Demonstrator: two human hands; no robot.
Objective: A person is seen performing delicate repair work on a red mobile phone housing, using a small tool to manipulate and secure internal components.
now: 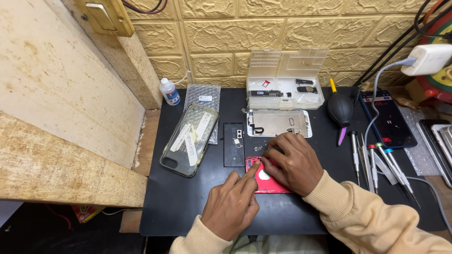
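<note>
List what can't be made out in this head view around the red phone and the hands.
- Red phone shell: mostly covered by the right hand and the left hand; its inside is hidden.
- What the right fingertips pinch, if anything: too small to tell.
- Small parts in the clear organizer box: too small to identify.
- Stacked phones: cut off by the right edge.
- Screwdriver tips: too fine to tell apart.

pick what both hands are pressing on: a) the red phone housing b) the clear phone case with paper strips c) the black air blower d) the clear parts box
a, since the left hand has its index finger on the red phone housing and the right hand lies across its top, while the case, blower and box sit untouched.
</note>
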